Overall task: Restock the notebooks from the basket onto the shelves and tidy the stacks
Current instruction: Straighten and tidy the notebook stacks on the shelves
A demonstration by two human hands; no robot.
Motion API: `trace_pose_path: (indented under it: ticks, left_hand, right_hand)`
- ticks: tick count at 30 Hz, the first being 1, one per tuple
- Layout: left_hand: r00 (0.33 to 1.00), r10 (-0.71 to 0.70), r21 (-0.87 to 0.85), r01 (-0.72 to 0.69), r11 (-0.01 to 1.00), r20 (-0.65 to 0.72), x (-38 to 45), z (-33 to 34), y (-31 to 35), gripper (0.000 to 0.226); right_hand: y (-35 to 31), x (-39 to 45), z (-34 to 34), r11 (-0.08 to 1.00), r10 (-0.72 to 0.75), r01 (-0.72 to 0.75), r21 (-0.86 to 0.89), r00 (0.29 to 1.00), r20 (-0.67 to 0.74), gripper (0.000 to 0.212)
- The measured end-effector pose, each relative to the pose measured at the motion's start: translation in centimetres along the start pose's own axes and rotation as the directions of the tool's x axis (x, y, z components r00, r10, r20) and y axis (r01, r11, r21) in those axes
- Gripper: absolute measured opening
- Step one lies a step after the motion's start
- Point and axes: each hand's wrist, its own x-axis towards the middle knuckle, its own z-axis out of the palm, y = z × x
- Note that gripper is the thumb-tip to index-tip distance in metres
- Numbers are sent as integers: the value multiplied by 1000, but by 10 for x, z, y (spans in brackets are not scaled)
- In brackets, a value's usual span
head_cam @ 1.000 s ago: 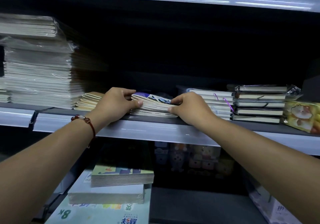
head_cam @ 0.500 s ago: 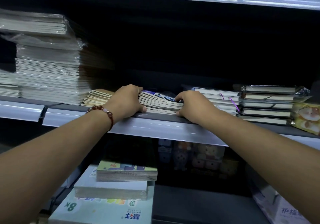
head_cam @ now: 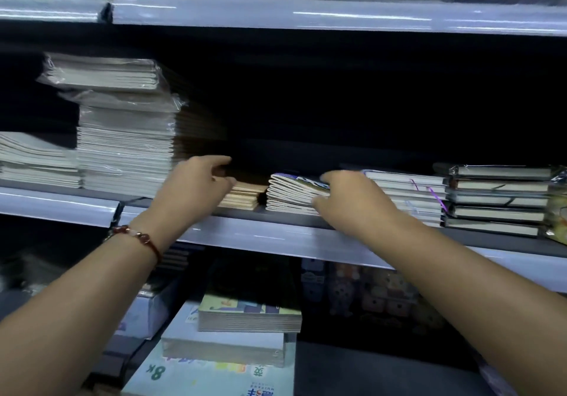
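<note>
The small stack of blue-covered notebooks (head_cam: 296, 193) sits at the front edge of the middle shelf (head_cam: 276, 236), and the left hand (head_cam: 196, 185) has just come off it, fingers now loose over the tan stack (head_cam: 244, 198) beside it. The right hand (head_cam: 346, 199) still cups the stack's right end, so the squaring-up looks nearly done. Wrapped piles fill the dim shelving around.
</note>
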Motion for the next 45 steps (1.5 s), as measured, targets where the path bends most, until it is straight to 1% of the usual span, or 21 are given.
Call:
trace_pose_path:
  ticks: [2, 4, 6, 8, 10, 11, 15, 18, 19, 21, 23, 25, 27, 29, 32, 33, 35, 38, 39, 42, 45]
  left_hand:
    - [991, -86, 26, 89, 996, -99, -1, -16, -24, 44]
    - [985, -164, 14, 165, 986, -58, 1, -18, -37, 46]
    - [979, -201, 56, 199, 979, 35, 4, -17, -44, 55]
    - [983, -154, 150, 138, 979, 102, 10, -16, -50, 64]
    - [982, -85, 269, 36, 963, 172, 18, -17, -52, 72]
    - [977, -63, 324, -6, 946, 204, 23, -17, -52, 75]
    - [949, -106, 447, -40, 894, 297, 35, -9, -46, 77]
    - [916, -142, 481, -61, 875, 375, 42, -9, -46, 62]
    - [907, -140, 479, -75, 875, 398, 43, -9, -48, 61]
    - [905, -113, 458, -97, 884, 410, 44, -8, -55, 67]
    - [910, -81, 427, -111, 897, 406, 44, -9, -62, 81]
    - [911, -16, 371, -152, 916, 412, 45, -14, -69, 88]
    - [908, 60, 351, -221, 910, 416, 50, -23, -74, 91]
    - [910, 113, 396, -282, 874, 398, 53, -29, -76, 88]
    - [913, 188, 479, -355, 803, 362, 56, -26, -74, 70]
    - [915, 209, 492, -365, 790, 344, 56, -24, -75, 66]
    - [921, 235, 508, -370, 778, 311, 56, -20, -76, 63]
    - [924, 228, 560, -369, 742, 307, 57, -17, -73, 64]
    - [921, 222, 586, -376, 718, 319, 58, -16, -71, 64]
    - [912, 215, 662, -402, 633, 350, 60, -15, -61, 62]
    - [913, 211, 699, -405, 590, 350, 61, -9, -54, 62]
  right_hand:
    - [-32, -5, 1, 969, -77, 96, 228, 993, -88, 36]
    - [-63, -2, 3, 803, -34, -44, 594, 992, 119, 30]
    - [-87, 8, 13, 671, -13, -231, 704, 946, 323, 19]
    - [-100, 19, 22, 774, -15, -208, 598, 939, 345, 25]
    - [-106, 23, 28, 922, 1, -113, 371, 957, 289, 38]
    - [-107, 25, 31, 954, 10, -91, 287, 962, 273, 39]
    - [-122, 33, 44, 974, 119, -172, 146, 941, 318, 17]
    - [-139, 48, 57, 961, 198, -252, 113, 913, 355, 51]
    - [-142, 53, 62, 948, 204, -274, 162, 914, 351, 59]
    - [-142, 61, 69, 889, 200, -325, 323, 909, 366, 56]
    - [-140, 63, 70, 822, 208, -365, 437, 907, 366, 37]
    - [-135, 62, 68, 733, 292, -429, 528, 899, 325, 12]
    - [-133, 62, 69, 643, 365, -484, 594, 875, 318, 11]
    - [-132, 64, 73, 592, 373, -498, 634, 866, 333, 8]
    - [-127, 68, 73, 529, 381, -505, 682, 860, 341, 10]
    - [-123, 70, 74, 541, 379, -499, 677, 863, 334, 10]
    - [-118, 68, 72, 642, 326, -474, 603, 880, 345, 12]
    - [-117, 65, 66, 914, 149, -275, 297, 910, 386, 32]
    - [-119, 65, 65, 965, 112, -194, 175, 914, 391, 37]
    - [-126, 69, 69, 997, 71, -59, -45, 937, 341, 38]
    - [-126, 72, 77, 989, 44, 0, -151, 955, 292, 31]
